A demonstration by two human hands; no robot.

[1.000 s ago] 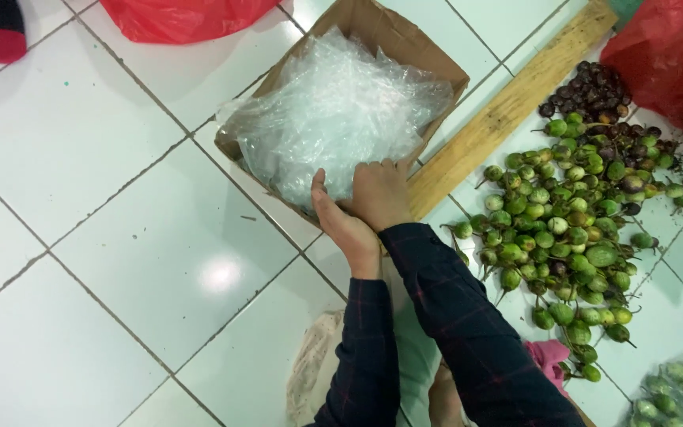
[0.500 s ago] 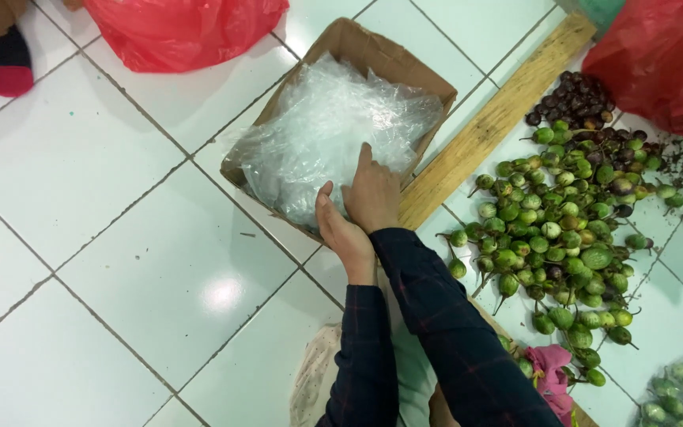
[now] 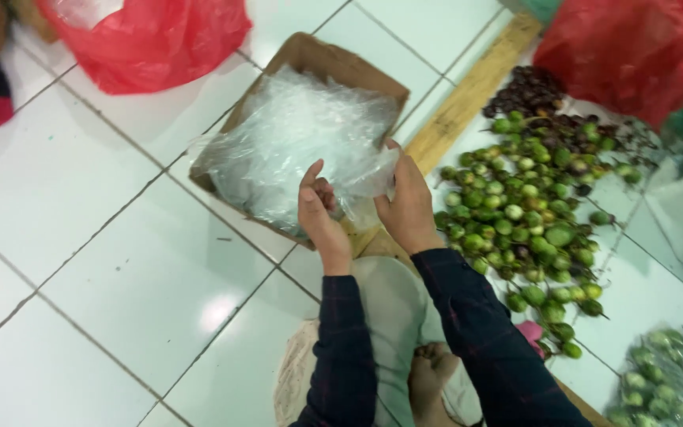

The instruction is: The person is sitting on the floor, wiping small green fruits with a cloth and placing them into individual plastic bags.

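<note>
A brown cardboard box lies on the white tiled floor, filled with a heap of clear plastic bags. My left hand and my right hand are raised at the box's near corner. Between them they hold one clear plastic bag, drawn out of the heap. The right hand's fingers pinch its edge; the left hand's fingers curl on its other side. Both arms wear dark checked sleeves.
A pile of small green round fruits with dark purple ones lies to the right, beside a wooden plank. Red plastic bags sit top left and top right. A clear bag of green fruits lies bottom right.
Both hands were pressed into the heap in the box. They have lifted back toward me, pulling one clear bag out with them.
</note>
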